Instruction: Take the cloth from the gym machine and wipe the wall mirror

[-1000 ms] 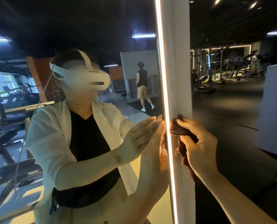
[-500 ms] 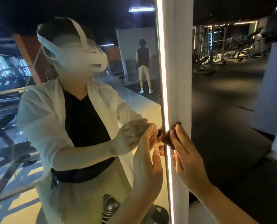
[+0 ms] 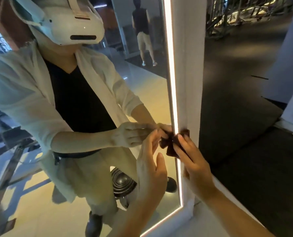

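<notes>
The fingers (image 3: 185, 147) of the right hand (image 3: 196, 166) lie straight and close together, pressing a dark brown cloth (image 3: 180, 135) flat against the white mirror frame (image 3: 190, 82), right beside the glowing light strip (image 3: 172, 74) that edges the glass. The cloth bunches out above and to the left of the fingertips, and its twin shows in the mirror (image 3: 142, 93) just across the strip. Left of them, the left hand (image 3: 151, 170) stands edge-on to the glass with loosely curved fingers, its fingertips close to the cloth; whether they touch it or the glass I cannot tell. Beyond both hands the mirror reflects a person in a pale jacket, dark shirt and white headset (image 3: 74, 23). Right of the frame lies the dark gym floor (image 3: 244, 117).
</notes>
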Demonstrator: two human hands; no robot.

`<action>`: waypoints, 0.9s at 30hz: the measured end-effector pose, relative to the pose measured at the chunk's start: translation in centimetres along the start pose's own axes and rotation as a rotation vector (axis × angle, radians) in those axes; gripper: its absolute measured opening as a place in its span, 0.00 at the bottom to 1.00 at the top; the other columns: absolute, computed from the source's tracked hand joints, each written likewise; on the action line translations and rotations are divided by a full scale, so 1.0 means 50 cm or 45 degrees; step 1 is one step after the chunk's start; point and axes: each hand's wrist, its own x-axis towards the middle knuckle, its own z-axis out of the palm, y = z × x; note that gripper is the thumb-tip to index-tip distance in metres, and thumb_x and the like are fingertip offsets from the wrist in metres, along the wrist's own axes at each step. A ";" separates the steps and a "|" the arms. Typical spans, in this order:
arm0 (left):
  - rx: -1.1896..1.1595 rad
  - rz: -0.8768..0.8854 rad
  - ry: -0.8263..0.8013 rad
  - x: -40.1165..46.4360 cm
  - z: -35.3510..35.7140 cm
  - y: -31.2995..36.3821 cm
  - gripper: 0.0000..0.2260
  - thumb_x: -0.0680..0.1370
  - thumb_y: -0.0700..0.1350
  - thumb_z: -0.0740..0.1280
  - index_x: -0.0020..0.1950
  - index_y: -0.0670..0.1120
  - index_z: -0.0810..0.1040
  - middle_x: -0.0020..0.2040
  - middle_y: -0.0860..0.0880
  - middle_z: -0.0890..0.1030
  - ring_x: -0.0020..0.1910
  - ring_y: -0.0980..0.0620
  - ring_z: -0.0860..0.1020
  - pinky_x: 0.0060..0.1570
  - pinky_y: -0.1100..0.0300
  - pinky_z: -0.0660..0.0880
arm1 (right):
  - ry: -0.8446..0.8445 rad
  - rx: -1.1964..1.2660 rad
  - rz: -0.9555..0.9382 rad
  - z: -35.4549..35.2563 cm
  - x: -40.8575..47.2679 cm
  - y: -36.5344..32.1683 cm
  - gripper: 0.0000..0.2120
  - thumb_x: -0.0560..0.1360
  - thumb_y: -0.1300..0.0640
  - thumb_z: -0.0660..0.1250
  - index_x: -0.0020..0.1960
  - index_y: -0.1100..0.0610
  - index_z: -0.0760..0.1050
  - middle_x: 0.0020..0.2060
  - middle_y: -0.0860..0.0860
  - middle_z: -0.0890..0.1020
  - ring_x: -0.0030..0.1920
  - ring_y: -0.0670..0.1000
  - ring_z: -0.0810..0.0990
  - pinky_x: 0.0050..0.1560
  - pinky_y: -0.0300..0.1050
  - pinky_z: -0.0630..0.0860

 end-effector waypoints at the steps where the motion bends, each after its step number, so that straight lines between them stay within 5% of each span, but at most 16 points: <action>1: 0.004 -0.020 -0.002 -0.007 0.000 -0.004 0.24 0.78 0.32 0.60 0.68 0.56 0.66 0.63 0.66 0.71 0.65 0.73 0.70 0.64 0.75 0.66 | 0.124 0.012 0.053 -0.005 0.023 -0.012 0.19 0.80 0.62 0.63 0.70 0.61 0.70 0.69 0.60 0.74 0.73 0.59 0.70 0.75 0.46 0.67; 4: -0.013 -0.119 -0.052 -0.018 0.005 -0.006 0.30 0.79 0.27 0.60 0.68 0.61 0.64 0.64 0.69 0.70 0.66 0.74 0.68 0.65 0.76 0.64 | 0.384 0.058 0.121 -0.017 0.125 -0.038 0.17 0.83 0.63 0.60 0.72 0.63 0.69 0.72 0.61 0.69 0.74 0.62 0.68 0.77 0.44 0.61; 9: -0.037 -0.204 -0.142 -0.036 0.012 -0.019 0.29 0.80 0.29 0.60 0.63 0.65 0.66 0.61 0.69 0.71 0.63 0.75 0.69 0.63 0.77 0.65 | -0.028 -0.067 0.187 0.023 0.010 -0.010 0.26 0.80 0.63 0.67 0.75 0.63 0.65 0.75 0.57 0.66 0.76 0.60 0.66 0.78 0.43 0.56; 12: -0.048 -0.225 -0.190 -0.038 0.015 -0.044 0.25 0.80 0.29 0.59 0.64 0.58 0.69 0.59 0.66 0.73 0.61 0.74 0.72 0.62 0.76 0.66 | -0.176 0.006 0.358 0.021 -0.109 -0.024 0.23 0.79 0.56 0.63 0.72 0.63 0.71 0.70 0.57 0.74 0.68 0.61 0.77 0.69 0.53 0.72; 14: -0.041 -0.263 -0.216 -0.038 0.022 -0.056 0.25 0.80 0.28 0.59 0.69 0.53 0.69 0.63 0.63 0.74 0.62 0.72 0.72 0.65 0.74 0.65 | -0.049 0.094 0.548 0.010 -0.092 -0.034 0.19 0.82 0.56 0.63 0.69 0.66 0.73 0.66 0.62 0.78 0.63 0.64 0.80 0.59 0.61 0.80; 18: -0.096 -0.343 -0.287 -0.043 0.037 -0.064 0.24 0.80 0.28 0.59 0.73 0.46 0.70 0.70 0.51 0.74 0.71 0.58 0.71 0.71 0.64 0.65 | 0.284 0.222 0.668 -0.021 0.054 -0.027 0.19 0.82 0.59 0.55 0.67 0.67 0.75 0.65 0.64 0.77 0.65 0.57 0.77 0.68 0.35 0.71; 21: -0.080 -0.360 -0.279 -0.056 0.046 -0.077 0.22 0.80 0.28 0.58 0.72 0.44 0.71 0.69 0.49 0.75 0.70 0.57 0.71 0.71 0.65 0.66 | 0.136 0.277 0.705 0.003 0.041 -0.018 0.16 0.83 0.62 0.57 0.66 0.66 0.75 0.61 0.61 0.79 0.61 0.53 0.80 0.63 0.31 0.74; 25: 0.018 -0.418 -0.345 -0.081 0.056 -0.105 0.21 0.81 0.30 0.58 0.73 0.42 0.71 0.70 0.47 0.75 0.69 0.58 0.71 0.67 0.71 0.63 | -0.242 0.251 1.041 0.018 -0.086 0.000 0.13 0.83 0.67 0.59 0.64 0.65 0.76 0.58 0.60 0.81 0.60 0.58 0.81 0.47 0.20 0.68; 27: 0.018 -0.466 -0.400 -0.092 0.059 -0.120 0.22 0.81 0.29 0.58 0.74 0.43 0.70 0.72 0.47 0.74 0.71 0.54 0.70 0.68 0.68 0.63 | -0.184 0.211 1.066 0.011 -0.077 0.011 0.14 0.82 0.67 0.60 0.66 0.64 0.76 0.59 0.58 0.81 0.60 0.53 0.80 0.47 0.20 0.67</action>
